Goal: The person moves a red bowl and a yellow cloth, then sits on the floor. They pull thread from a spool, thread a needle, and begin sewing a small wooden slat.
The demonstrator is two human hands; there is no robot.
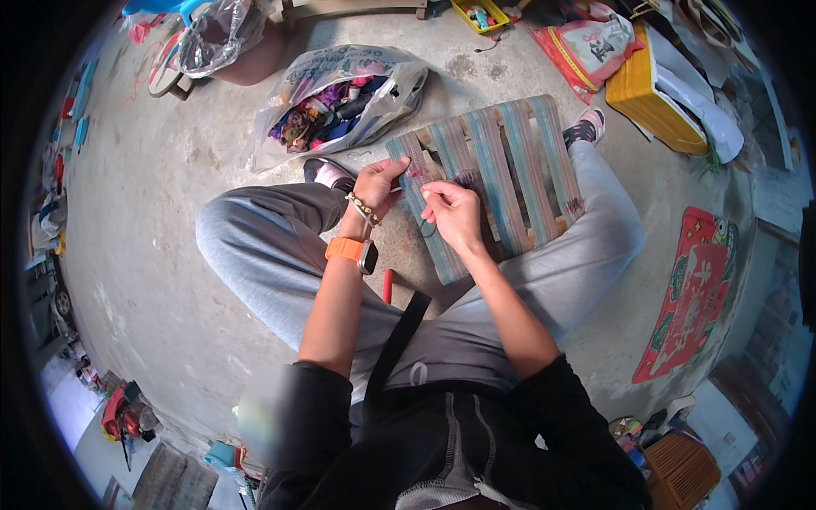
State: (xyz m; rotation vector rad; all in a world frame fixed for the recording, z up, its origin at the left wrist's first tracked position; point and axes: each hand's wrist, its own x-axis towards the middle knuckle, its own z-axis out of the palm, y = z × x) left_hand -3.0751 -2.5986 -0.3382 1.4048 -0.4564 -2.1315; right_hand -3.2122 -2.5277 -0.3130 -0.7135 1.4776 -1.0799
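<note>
A wooden frame with striped woven strips [495, 161] in blue, green and reddish brown lies slanted between my knees. It looks like a stool seat, though its legs are hidden. At its left edge, my left hand [376, 185] holds the outermost strip, thumb on top and fingers curled underneath. A small pinkish patch [414, 172] shows on that strip by the thumb. Over the same strip my right hand [455, 212] is closed in a pinch. Whatever sits between those fingertips is too small to make out. A frayed dark tuft [466, 178] lies just beyond them.
A clear plastic bag [340, 102] of colourful cloth stands ahead, left of the frame. Behind it is a lined pink bucket [255, 55]. At far right sit a yellow box [650, 89] and a red printed mat [687, 297]. A red stick [388, 286] lies between my legs.
</note>
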